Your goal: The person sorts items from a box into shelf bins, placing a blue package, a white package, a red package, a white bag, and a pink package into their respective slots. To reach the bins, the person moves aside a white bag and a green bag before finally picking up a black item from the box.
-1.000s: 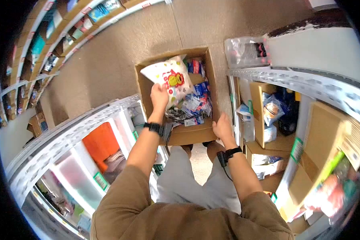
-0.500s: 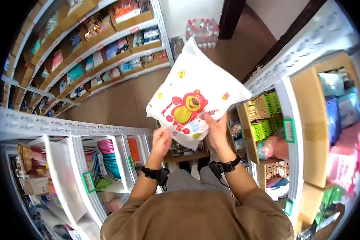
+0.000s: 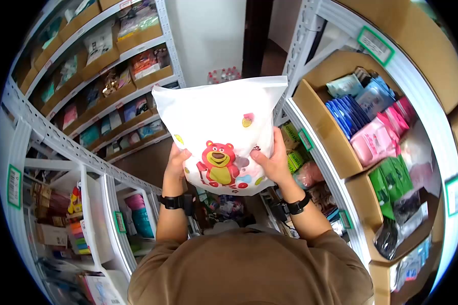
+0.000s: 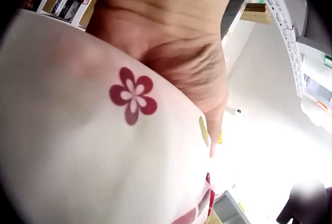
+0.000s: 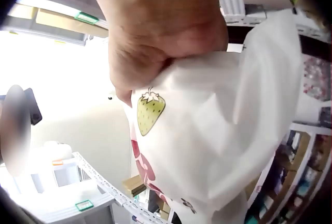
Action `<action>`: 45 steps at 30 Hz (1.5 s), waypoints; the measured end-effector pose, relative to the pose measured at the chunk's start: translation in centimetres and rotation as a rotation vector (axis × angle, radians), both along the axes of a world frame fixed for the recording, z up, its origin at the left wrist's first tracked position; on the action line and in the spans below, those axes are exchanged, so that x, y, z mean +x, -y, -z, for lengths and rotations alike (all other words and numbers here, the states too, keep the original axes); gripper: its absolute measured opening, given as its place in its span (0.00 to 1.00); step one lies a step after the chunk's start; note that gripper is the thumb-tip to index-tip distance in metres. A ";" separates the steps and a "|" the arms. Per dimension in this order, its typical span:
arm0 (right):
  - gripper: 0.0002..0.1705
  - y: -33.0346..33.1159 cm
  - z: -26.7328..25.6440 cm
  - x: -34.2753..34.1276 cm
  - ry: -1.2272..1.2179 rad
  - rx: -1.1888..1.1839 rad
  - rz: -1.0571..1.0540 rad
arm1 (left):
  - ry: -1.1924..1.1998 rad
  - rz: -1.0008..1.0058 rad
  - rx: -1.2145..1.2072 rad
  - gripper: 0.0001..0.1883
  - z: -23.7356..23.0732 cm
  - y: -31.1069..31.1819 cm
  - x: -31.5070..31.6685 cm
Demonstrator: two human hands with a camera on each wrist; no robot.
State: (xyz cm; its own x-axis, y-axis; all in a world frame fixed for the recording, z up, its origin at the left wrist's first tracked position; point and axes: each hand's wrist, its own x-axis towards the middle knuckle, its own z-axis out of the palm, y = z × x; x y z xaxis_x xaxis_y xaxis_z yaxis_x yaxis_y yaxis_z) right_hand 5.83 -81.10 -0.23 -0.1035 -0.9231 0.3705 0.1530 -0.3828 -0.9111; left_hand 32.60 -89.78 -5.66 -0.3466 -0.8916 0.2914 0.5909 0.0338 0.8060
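A plump white bag [image 3: 219, 117] printed with a red bear and fruit is held up in front of the chest. My left hand [image 3: 176, 161] grips its left side, thumb on the printed face; my right hand [image 3: 274, 161] grips the right side likewise. The fingers behind the bag are hidden. In the left wrist view the left hand [image 4: 166, 52] presses against the white bag [image 4: 104, 146] beside a red flower print. The right wrist view has the right hand [image 5: 161, 32] on the creased bag [image 5: 207, 130] near a green strawberry print.
Shelves with cardboard bins [image 3: 102, 61] curve along the left and back. At right, an open carton [image 3: 315, 122] holds blue and pink packs, with green packs [image 3: 391, 185] below. White bins [image 3: 96, 223] stand at lower left. Bottles [image 3: 224, 75] are by the far wall.
The bag has come up out of the floor carton and now hangs upright, bear facing me. My right hand left the carton's edge and took hold of the bag. The view has tilted up toward the shelves.
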 end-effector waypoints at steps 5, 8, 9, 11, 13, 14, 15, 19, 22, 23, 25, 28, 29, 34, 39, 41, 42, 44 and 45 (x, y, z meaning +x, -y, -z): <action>0.45 -2.0 -1.1 -0.1 -0.119 0.082 0.109 | -0.075 0.101 -0.010 0.38 -2.7 -1.6 -2.0; 0.44 -2.4 -1.0 -0.4 -0.166 -0.008 0.097 | -0.088 0.095 -0.053 0.36 -3.1 -2.1 -2.8; 0.44 -3.0 -1.3 -0.1 -0.170 -0.009 0.118 | -0.093 0.115 -0.054 0.36 -2.8 -2.3 -2.8; 0.41 -4.1 -2.1 0.3 -0.071 0.022 0.115 | -0.154 0.072 -0.016 0.36 -1.7 -2.0 -3.1; 0.41 -4.9 -1.8 0.2 -0.113 -0.035 0.212 | -0.209 0.121 -0.052 0.38 -1.3 -1.9 -3.6; 0.41 -5.8 -2.3 0.3 -0.147 -0.035 0.259 | -0.175 0.163 -0.058 0.38 -0.2 -1.5 -3.3; 0.41 -6.5 -2.6 0.1 -0.208 -0.092 0.308 | -0.191 0.178 -0.042 0.39 0.0 -1.6 -3.6; 0.43 -9.9 -3.3 -0.6 -0.114 -0.011 0.331 | -0.215 0.281 -0.160 0.35 0.0 -2.3 -5.7; 0.43 -12.7 -4.2 -1.3 -0.134 -0.008 0.424 | -0.191 0.337 -0.176 0.34 -0.6 -3.3 -7.7; 0.43 -13.6 -4.4 -1.4 -0.148 0.015 0.453 | -0.183 0.346 -0.177 0.34 -0.7 -3.5 -8.2; 0.43 -15.1 -4.6 -1.6 -0.133 -0.005 0.505 | -0.168 0.381 -0.185 0.34 -1.2 -4.0 -9.3; 0.42 -18.2 -5.6 -2.0 -0.090 -0.017 0.557 | -0.201 0.498 -0.092 0.37 -1.6 -5.6 -11.4; 0.42 -19.2 -5.8 -2.2 -0.090 -0.021 0.568 | -0.201 0.508 -0.095 0.37 -1.8 -6.1 -12.0; 0.47 -24.8 -7.0 -3.0 -0.154 0.052 0.621 | -0.212 0.652 -0.236 0.35 -2.0 -8.0 -14.6; 0.53 -34.3 -9.4 -3.1 -0.422 -0.014 0.756 | -0.293 0.652 -0.735 0.21 -5.4 -12.4 -19.5; 0.44 -39.1 -10.3 -3.5 -0.594 0.011 0.771 | -0.249 0.770 -0.686 0.18 -7.5 -15.5 -22.3; 0.32 -41.1 -11.5 -3.2 -0.454 0.079 0.833 | -0.209 0.885 -0.637 0.15 -8.8 -17.1 -23.9; 0.21 -44.8 -11.3 -3.1 -0.581 0.025 1.078 | -0.090 0.890 -0.945 0.15 -13.1 -19.3 -26.7; 0.19 -47.2 -10.0 -3.6 -0.701 0.095 1.203 | 0.002 0.756 -1.291 0.18 -16.1 -20.2 -27.9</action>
